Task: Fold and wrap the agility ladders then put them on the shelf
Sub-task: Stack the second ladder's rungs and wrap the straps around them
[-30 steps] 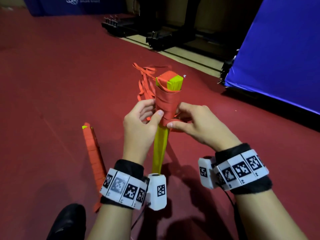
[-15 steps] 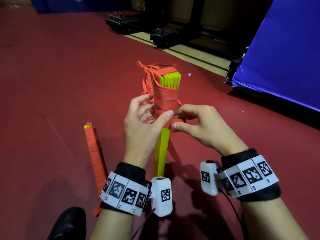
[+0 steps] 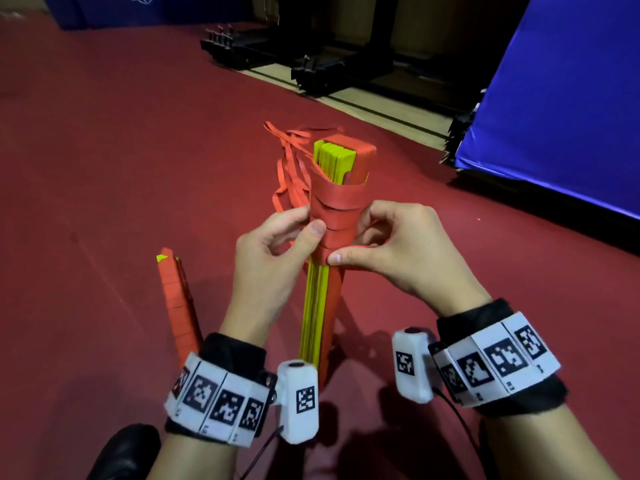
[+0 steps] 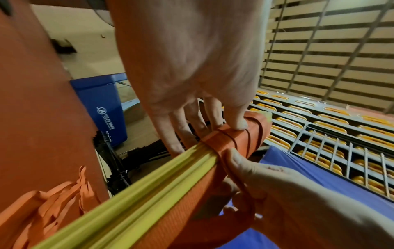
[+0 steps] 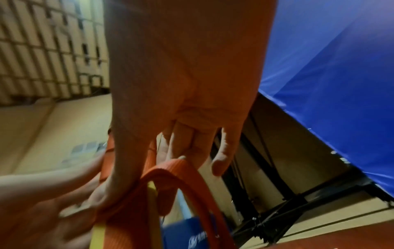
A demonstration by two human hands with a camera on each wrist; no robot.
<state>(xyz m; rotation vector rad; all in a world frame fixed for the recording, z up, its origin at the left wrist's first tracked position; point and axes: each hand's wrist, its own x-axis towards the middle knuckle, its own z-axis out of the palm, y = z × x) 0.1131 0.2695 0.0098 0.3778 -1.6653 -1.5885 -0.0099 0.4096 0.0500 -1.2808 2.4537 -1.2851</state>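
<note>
The ladder [image 3: 320, 299] is held upright over the red floor [image 3: 104, 168], its orange strap [image 3: 334, 209] wound round the top and pinched at the lowest turn by the right hand [image 3: 398, 251], while the wraps are gripped by the left hand [image 3: 273, 261].

Wrapped ladder [image 3: 175, 299] lies left of the held bundle [image 3: 334, 216].

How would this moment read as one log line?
step: wrapping strap round ladder | left hand: grips wraps | right hand: pinches strap | shelf: pending
</note>
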